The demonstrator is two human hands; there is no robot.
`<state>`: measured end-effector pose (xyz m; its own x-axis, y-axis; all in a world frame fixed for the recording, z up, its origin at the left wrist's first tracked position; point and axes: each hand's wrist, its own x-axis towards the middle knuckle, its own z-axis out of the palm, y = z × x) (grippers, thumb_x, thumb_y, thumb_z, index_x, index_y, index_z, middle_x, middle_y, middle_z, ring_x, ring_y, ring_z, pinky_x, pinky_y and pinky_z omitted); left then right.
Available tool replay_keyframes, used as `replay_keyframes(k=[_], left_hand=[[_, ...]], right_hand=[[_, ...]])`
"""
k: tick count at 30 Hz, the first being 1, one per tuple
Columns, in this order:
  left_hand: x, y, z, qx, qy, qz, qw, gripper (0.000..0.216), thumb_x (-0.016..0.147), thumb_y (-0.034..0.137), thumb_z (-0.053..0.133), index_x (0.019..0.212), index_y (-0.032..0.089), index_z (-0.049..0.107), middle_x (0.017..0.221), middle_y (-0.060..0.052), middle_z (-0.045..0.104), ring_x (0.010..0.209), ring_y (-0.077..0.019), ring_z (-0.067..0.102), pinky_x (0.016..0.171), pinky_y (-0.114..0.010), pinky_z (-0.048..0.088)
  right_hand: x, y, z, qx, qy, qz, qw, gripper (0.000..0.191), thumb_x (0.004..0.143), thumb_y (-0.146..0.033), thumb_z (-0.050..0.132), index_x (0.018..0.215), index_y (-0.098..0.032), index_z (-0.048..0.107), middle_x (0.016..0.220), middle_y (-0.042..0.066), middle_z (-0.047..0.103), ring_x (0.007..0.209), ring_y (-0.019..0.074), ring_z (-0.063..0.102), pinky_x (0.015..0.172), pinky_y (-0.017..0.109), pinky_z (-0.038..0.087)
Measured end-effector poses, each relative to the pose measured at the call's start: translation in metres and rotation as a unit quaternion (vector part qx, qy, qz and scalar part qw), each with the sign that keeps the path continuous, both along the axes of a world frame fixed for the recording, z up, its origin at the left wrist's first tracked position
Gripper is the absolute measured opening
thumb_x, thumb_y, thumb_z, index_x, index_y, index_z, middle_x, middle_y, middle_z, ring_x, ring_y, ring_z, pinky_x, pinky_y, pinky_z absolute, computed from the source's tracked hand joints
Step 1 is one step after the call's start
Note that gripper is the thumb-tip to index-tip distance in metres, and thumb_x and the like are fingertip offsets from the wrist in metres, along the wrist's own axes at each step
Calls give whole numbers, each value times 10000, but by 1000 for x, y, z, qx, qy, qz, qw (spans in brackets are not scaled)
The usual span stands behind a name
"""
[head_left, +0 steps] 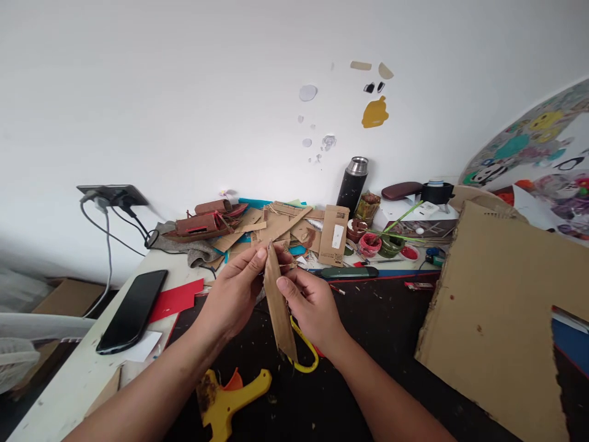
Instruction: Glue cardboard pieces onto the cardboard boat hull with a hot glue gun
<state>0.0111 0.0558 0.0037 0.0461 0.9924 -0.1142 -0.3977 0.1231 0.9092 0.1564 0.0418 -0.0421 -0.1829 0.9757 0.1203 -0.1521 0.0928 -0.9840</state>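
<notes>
Both my hands meet over the dark cutting mat [377,344] and grip one long, narrow strip of brown cardboard [279,307] that stands nearly upright, pointed at its lower end. My left hand [237,291] pinches the strip's upper edge with thumb and forefinger. My right hand [310,307] holds it from the right side, thumb pressed on its face. Under my right hand lie yellow-handled scissors [306,356]. A yellow glue gun [227,399] lies on the mat below my left forearm.
A big cardboard sheet [501,313] leans at the right. A black phone [133,310] and red paper [177,299] lie at the left. At the back sit cardboard scraps [276,227], a brown model boat [205,222], a black flask [353,184], paint pots [370,244] and a wall socket with cables [113,196].
</notes>
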Motion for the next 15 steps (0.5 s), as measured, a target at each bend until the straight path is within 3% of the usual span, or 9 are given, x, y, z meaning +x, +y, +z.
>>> replay_keyframes(k=[4, 7, 9, 15], left_hand=[[-1, -2, -2, -30, -24, -30, 999, 452, 857, 527, 867, 1103, 148, 863, 1143, -160, 844, 1054, -310, 769, 913, -367, 611], [-2, -4, -4, -1, -22, -45, 999, 595, 903, 626, 802, 1280, 166, 818, 1283, -184, 813, 1226, -361, 728, 1004, -416, 590], [-3, -5, -6, 29, 6, -46, 998, 610, 893, 588, 837, 1360, 199, 781, 1344, -172, 791, 1296, -366, 696, 1067, -428, 559], [-2, -3, -11, 59, 63, -53, 995, 454, 938, 475, 829, 1322, 234, 796, 1342, -132, 782, 1302, -341, 685, 1140, -428, 506]], right_hand=[[3, -1, 4, 16, -15, -3, 1000, 362, 999, -510, 673, 792, -214, 676, 709, 5, 625, 651, 174, 539, 610, 290, 417], [4, 1, 3, 13, -17, -16, 1000, 363, 994, -518, 680, 793, -215, 684, 701, 2, 619, 636, 169, 523, 596, 287, 405], [3, 3, 1, 6, -14, -24, 1000, 363, 992, -538, 685, 823, -216, 703, 708, 2, 617, 631, 166, 509, 583, 284, 397], [3, 4, -4, -18, 7, -14, 1000, 436, 985, -625, 687, 810, -226, 668, 637, -37, 496, 559, 142, 407, 517, 266, 331]])
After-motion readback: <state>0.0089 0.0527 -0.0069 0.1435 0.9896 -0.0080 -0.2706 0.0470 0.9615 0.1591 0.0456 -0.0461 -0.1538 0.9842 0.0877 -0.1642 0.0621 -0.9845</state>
